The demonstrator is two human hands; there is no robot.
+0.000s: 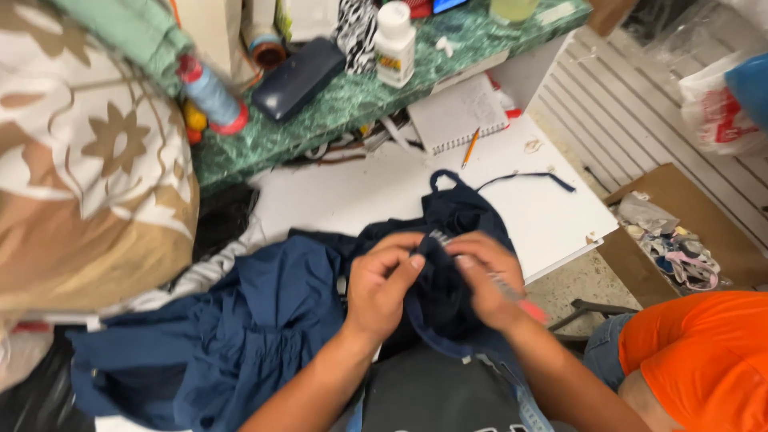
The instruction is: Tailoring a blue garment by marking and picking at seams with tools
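A dark blue garment (256, 320) lies bunched across a white table (360, 192) and my lap. My left hand (382, 282) pinches a fold of the blue cloth near its middle. My right hand (488, 276) is closed on the same fold and also holds a slim tool with a pinkish-red handle (524, 306), its metal tip pointing at the cloth between my fingers. A thin blue strap (528, 178) of the garment trails over the table's far side.
A green marbled shelf (352, 100) behind carries a thread spool (212, 94), a dark case (298, 78) and a white bottle (395, 44). A spiral notebook (458, 112) with a pencil lies below. A person in orange (704, 352) sits at right; a cardboard box of scraps (680, 240) is beyond.
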